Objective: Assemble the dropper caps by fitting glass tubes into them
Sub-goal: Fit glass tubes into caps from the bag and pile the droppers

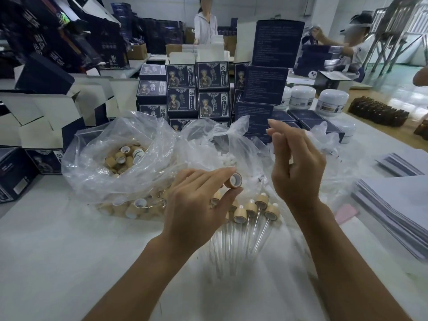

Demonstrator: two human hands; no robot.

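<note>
So your left hand [196,205] is pinching a small tan wooden-look dropper cap [235,180] between thumb and fingertips, open white-lined end facing right, held above the white table [69,251]. Your right hand [298,167] is up beside it, fingers loosely spread, holding nothing I can make out. Finished caps with clear glass tubes [257,218] lie just below. The clear plastic bag of loose caps [115,158] sits left.
</note>
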